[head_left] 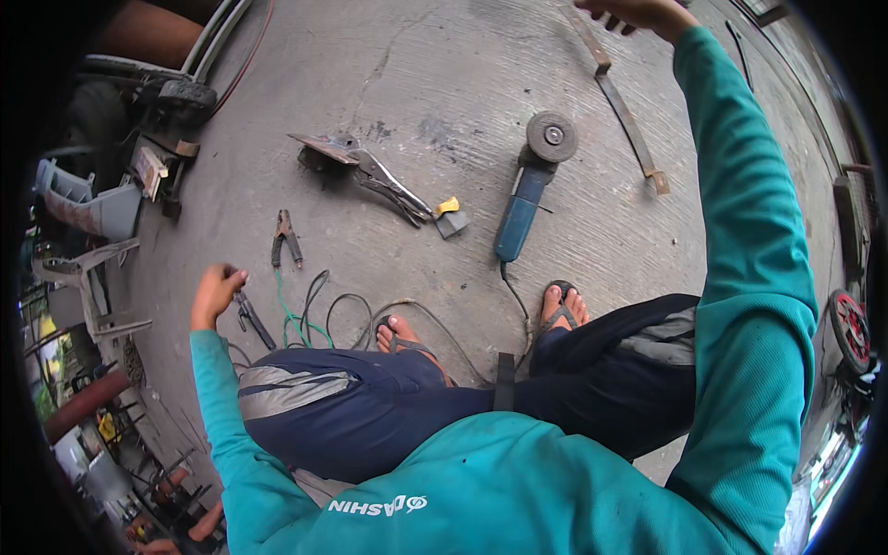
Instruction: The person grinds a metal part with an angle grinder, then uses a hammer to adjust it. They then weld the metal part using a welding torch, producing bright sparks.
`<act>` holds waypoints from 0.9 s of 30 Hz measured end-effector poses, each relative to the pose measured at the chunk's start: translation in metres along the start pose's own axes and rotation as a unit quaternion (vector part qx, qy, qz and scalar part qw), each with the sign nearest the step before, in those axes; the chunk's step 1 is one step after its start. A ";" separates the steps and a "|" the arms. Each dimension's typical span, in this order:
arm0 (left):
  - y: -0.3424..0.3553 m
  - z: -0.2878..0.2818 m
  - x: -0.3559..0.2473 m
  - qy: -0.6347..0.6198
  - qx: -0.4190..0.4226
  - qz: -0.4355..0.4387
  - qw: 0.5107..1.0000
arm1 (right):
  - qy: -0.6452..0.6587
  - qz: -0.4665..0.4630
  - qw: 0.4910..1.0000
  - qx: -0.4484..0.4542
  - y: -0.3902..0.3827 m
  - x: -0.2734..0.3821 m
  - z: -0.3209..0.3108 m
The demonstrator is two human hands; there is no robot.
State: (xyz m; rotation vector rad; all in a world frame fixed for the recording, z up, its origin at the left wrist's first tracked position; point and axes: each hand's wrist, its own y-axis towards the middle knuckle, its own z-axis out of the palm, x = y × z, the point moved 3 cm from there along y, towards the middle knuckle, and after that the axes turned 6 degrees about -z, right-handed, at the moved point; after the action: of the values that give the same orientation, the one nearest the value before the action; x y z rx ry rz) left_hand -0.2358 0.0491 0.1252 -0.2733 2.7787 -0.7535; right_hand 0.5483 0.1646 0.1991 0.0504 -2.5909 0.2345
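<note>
My left hand [216,294] is low on the left, its fingers curled together; what they hold, if anything, I cannot make out. Just beside it is a dark tool like a welding electrode holder [253,320]. My right hand [640,15] is stretched far forward, partly cut off by the top edge, its visible fingers loosely apart. Close to it lies a bent, rusty flat metal bar [625,116]. Between my hands, an angle grinder [525,203] lies with its disc facing up. Left of it, locking pliers [384,180] touch a rusty metal plate [326,148].
A grey block with a yellow part [450,220] sits by the pliers. A spring clamp [287,239] with a green cable [282,289] lies farther left. Dark cables [350,298] loop around my sandalled feet. Metal scrap and a frame [97,287] line the left side; a red wheel [849,330] stands at right.
</note>
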 end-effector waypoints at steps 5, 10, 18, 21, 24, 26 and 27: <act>-0.013 0.030 -0.216 0.123 0.165 0.284 0.936 | -0.058 0.257 0.949 0.171 -0.039 -0.140 0.084; 0.044 0.162 -0.250 0.046 0.298 -0.011 0.954 | 0.106 0.242 0.961 0.082 -0.010 -0.156 0.106; 0.041 0.243 -0.267 -0.120 0.061 -0.184 0.974 | 0.007 0.166 0.986 -0.008 0.036 -0.203 0.150; 0.025 0.225 -0.214 0.011 0.098 -0.181 0.978 | -0.016 0.171 0.983 -0.057 0.042 -0.216 0.162; 0.013 0.215 -0.158 0.078 0.081 -0.190 0.975 | -0.042 0.221 0.971 -0.084 0.037 -0.202 0.169; 0.005 0.212 -0.145 0.086 0.085 -0.156 0.980 | -0.077 0.246 0.964 -0.063 0.034 -0.206 0.172; 0.002 0.210 -0.142 0.089 0.087 -0.137 0.983 | -0.106 0.261 0.959 -0.035 0.030 -0.209 0.177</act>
State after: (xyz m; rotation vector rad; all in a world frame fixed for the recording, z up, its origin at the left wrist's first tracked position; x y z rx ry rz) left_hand -0.0413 -0.0134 -0.0242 -0.5911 2.8473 -1.1318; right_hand 0.6346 0.1606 -0.0625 -0.6747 -2.7768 0.3400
